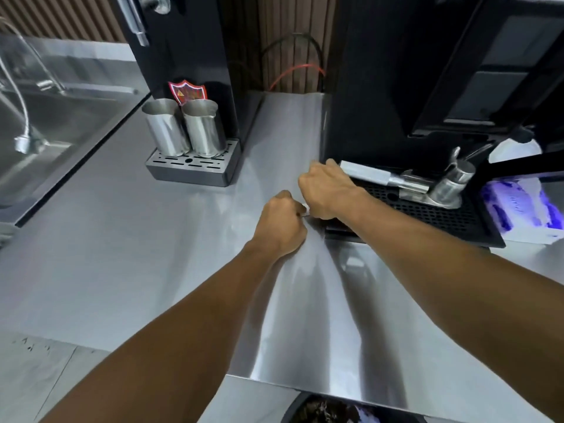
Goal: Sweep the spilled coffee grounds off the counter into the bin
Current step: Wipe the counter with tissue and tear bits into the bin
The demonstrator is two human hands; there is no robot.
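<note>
My left hand [282, 222] is closed in a fist on the steel counter [152, 254], just left of the black drip tray [427, 209]. A small white scrap [306, 208] pokes out at its thumb. My right hand [326, 190] lies knuckles-up over the tray's left corner with its fingers curled down, touching the same scrap; what it grips is hidden. I see no loose coffee grounds on the counter. A dark bin [308, 407] with brown waste inside shows under the counter's front edge.
A black coffee machine [381, 87] stands behind the tray, with a metal portafilter [421, 181] lying on the grate. Two steel jugs [186, 129] sit on a small grey tray at the back left. A sink [45, 132] is far left and a blue-white packet [518, 206] far right.
</note>
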